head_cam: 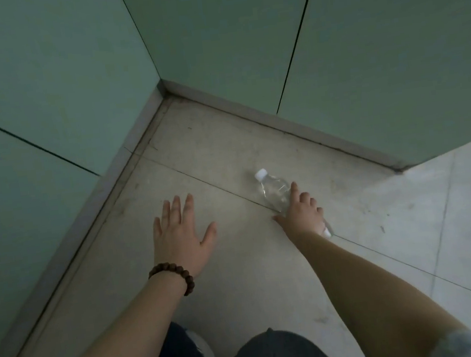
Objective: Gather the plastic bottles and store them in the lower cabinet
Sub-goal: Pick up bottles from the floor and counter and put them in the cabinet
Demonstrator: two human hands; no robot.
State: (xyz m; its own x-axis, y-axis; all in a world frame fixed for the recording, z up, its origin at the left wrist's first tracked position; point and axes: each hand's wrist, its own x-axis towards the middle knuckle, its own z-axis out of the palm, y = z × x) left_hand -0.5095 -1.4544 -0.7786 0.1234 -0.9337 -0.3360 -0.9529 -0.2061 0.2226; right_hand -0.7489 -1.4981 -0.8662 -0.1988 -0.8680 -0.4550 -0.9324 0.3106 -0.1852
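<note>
A clear plastic bottle with a white cap lies on the floor tiles, cap pointing toward the cabinet corner. My right hand lies over its lower end, thumb and index finger spread to either side, the other fingers partly curled. The white cap of a second bottle peeks out from under my right wrist; its body is hidden. My left hand, with a bead bracelet on the wrist, hovers flat over the floor to the left, fingers spread and holding nothing. Green lower cabinet doors stand shut behind the bottles.
More green cabinet panels run along the left and meet the others in a corner above a grey plinth. My knees and a shoe are at the bottom. Lighter floor tiles lie to the right.
</note>
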